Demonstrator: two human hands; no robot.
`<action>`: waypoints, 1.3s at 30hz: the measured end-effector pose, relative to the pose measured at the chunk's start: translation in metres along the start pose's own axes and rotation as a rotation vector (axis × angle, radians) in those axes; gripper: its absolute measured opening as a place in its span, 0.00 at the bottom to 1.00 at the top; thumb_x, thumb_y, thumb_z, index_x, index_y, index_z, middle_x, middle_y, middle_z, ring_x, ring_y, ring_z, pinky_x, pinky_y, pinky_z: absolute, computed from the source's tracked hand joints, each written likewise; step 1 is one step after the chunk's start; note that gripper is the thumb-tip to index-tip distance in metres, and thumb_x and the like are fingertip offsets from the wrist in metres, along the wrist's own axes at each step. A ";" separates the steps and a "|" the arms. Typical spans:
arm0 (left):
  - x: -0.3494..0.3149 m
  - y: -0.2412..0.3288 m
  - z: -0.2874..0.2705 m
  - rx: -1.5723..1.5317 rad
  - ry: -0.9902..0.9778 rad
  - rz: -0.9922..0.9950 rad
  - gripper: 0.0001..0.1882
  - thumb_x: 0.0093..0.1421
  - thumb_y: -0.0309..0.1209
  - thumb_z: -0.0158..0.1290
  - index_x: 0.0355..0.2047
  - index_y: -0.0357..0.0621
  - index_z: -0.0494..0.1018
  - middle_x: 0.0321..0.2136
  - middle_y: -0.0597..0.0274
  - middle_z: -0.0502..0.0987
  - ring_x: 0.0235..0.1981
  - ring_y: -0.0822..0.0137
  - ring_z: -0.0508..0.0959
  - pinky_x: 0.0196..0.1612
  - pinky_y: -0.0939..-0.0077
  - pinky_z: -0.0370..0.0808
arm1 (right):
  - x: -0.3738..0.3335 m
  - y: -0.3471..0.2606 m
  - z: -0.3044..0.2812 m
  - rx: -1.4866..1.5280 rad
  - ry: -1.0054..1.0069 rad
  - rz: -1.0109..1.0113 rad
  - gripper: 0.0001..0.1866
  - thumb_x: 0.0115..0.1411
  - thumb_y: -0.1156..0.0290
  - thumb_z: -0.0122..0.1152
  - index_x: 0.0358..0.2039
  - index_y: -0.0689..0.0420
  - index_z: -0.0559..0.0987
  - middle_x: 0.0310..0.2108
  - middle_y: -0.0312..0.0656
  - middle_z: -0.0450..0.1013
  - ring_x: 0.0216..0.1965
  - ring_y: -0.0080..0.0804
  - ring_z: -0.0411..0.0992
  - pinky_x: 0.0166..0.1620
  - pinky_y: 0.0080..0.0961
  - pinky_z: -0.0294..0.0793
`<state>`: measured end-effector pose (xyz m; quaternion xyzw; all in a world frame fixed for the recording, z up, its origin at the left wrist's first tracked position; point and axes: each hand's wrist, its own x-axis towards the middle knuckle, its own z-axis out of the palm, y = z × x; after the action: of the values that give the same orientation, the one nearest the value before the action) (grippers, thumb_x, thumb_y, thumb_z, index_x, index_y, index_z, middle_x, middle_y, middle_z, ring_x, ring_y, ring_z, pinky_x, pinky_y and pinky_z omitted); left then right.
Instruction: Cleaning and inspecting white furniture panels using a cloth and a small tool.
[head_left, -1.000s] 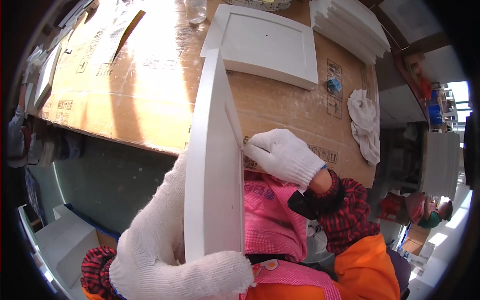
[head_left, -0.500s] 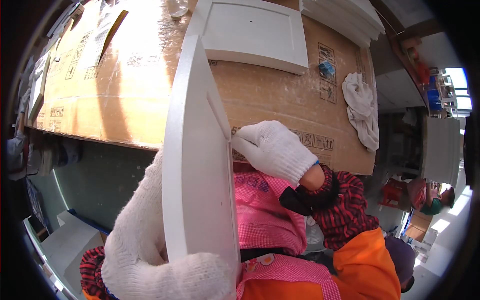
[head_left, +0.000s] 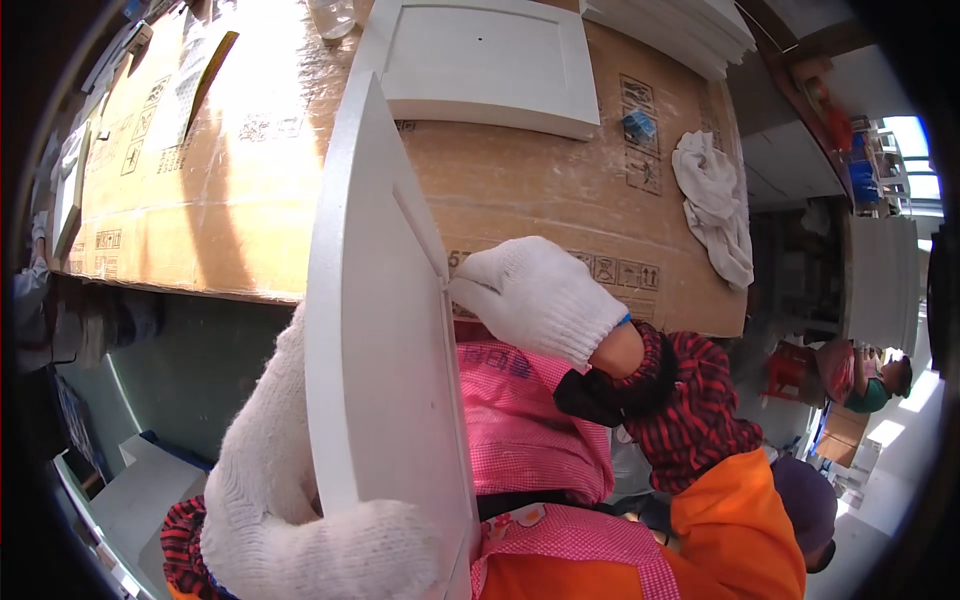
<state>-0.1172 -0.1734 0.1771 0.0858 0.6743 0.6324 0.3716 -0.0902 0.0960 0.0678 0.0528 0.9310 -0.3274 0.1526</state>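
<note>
A white cabinet door with a raised frame and recessed middle stands on edge in front of me, tilted, its far end over the table. My left hand, in a white knitted glove, is wrapped round the door's near end, the fingers across its face. My right hand, also gloved, has thumb and fingers pressed together at the right edge of the door, by the inner corner of its frame. Whatever lies between those fingertips is too small or hidden to make out.
Brown cardboard covers the table. A second white door lies flat at the back, beside a stack of white panels. A blue block and a crumpled white cloth lie at the right. A person is at far right.
The door and both hands have shifted slightly left in the picture, along with the whole table scene. My right fingertips stay at the same spot on the door's edge.
</note>
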 end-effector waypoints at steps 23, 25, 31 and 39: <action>0.000 -0.012 -0.030 0.120 0.046 -0.077 0.54 0.65 0.57 0.62 0.74 0.28 0.53 0.68 0.48 0.67 0.67 0.59 0.70 0.68 0.65 0.68 | 0.000 0.007 0.008 -0.051 0.045 0.041 0.15 0.68 0.56 0.55 0.37 0.52 0.84 0.33 0.52 0.80 0.39 0.58 0.79 0.41 0.49 0.79; -0.002 -0.018 -0.033 0.105 0.052 -0.082 0.53 0.65 0.57 0.62 0.73 0.28 0.54 0.68 0.48 0.67 0.67 0.59 0.71 0.68 0.65 0.69 | -0.004 0.008 0.008 0.000 0.032 0.062 0.16 0.68 0.57 0.55 0.36 0.53 0.84 0.33 0.52 0.80 0.39 0.58 0.79 0.41 0.49 0.78; -0.020 -0.018 -0.030 0.117 0.136 -0.083 0.51 0.65 0.57 0.61 0.72 0.29 0.56 0.68 0.48 0.67 0.66 0.58 0.71 0.67 0.64 0.69 | 0.004 0.005 0.009 0.017 0.055 0.008 0.15 0.68 0.56 0.54 0.37 0.53 0.84 0.34 0.52 0.80 0.39 0.58 0.79 0.41 0.48 0.78; -0.028 -0.038 -0.034 0.136 0.199 -0.083 0.48 0.66 0.56 0.60 0.71 0.29 0.58 0.67 0.48 0.68 0.66 0.58 0.71 0.66 0.63 0.71 | -0.008 0.000 0.004 0.080 -0.052 0.064 0.17 0.69 0.56 0.54 0.39 0.53 0.85 0.37 0.54 0.80 0.42 0.58 0.79 0.45 0.48 0.79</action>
<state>-0.1044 -0.2235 0.1504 0.0197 0.7522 0.5747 0.3218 -0.0816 0.0930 0.0672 0.0799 0.9107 -0.3607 0.1849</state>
